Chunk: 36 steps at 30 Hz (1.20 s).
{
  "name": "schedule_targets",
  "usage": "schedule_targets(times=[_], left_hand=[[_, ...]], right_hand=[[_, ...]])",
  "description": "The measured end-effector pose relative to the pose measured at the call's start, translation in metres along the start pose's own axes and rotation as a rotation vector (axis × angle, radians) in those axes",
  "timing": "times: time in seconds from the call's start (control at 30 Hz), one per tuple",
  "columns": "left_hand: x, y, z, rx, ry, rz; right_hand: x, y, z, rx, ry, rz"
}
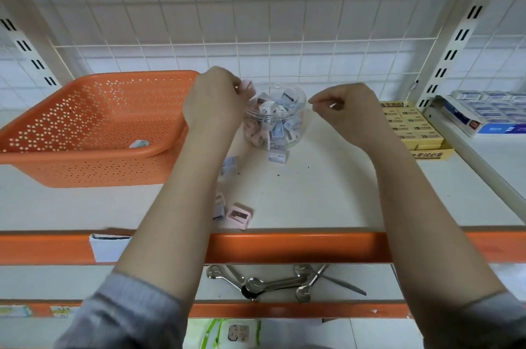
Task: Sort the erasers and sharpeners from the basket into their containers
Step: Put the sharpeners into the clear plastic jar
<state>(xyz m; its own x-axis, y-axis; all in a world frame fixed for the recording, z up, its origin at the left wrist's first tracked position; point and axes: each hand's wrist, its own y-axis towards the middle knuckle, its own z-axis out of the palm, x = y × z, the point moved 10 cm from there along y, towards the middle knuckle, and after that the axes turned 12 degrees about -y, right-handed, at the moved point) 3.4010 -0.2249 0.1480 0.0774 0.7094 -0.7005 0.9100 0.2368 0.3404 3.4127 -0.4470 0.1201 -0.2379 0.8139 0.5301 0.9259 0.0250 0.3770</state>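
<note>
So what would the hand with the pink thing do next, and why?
Probably let go: the left hand pinches a small pink plastic sharpener right at the rim of the clear round plastic jar, which already holds similar sharpeners. Releasing it there should drop it in.

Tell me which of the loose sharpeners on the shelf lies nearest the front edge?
The pink sharpener, close to the orange front rail. The pale purple sharpener sits farther back, against the clear jar.
</note>
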Motion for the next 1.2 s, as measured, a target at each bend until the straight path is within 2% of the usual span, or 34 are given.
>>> schedule_targets(times=[0.17, 0.33, 0.5, 0.67, 0.83, 1.0, 1.13, 1.2], left_hand=[[0.003, 0.044, 0.03, 0.129, 0.045, -0.088], [0.01, 0.053, 0.029, 0.121, 0.05, -0.093], [0.015, 0.03, 0.011, 0.057, -0.028, -0.048], [0.017, -0.015, -0.002, 0.101, -0.184, -0.017], [0.028, -0.046, 0.0, 0.134, -0.136, -0.039], [0.056, -0.049, 0.018, 0.208, 0.018, -0.119], [0.079, -0.048, 0.037, 0.336, 0.132, -0.226], [0.083, -0.047, 0.041, 0.367, 0.178, -0.226]], right_hand=[[-0.014, -0.018, 0.001, -0.003, 0.048, 0.054], [-0.019, -0.023, 0.005, -0.002, 0.023, 0.08], [-0.01, -0.031, 0.028, 0.106, 0.012, 0.078], [0.0, -0.04, 0.059, 0.226, -0.065, 0.091], [0.007, -0.044, 0.076, 0.305, -0.124, 0.12], [0.002, -0.043, 0.072, 0.266, -0.16, 0.122], [-0.006, -0.038, 0.045, 0.18, -0.054, 0.162], [-0.006, -0.031, 0.03, 0.131, 0.006, 0.169]])
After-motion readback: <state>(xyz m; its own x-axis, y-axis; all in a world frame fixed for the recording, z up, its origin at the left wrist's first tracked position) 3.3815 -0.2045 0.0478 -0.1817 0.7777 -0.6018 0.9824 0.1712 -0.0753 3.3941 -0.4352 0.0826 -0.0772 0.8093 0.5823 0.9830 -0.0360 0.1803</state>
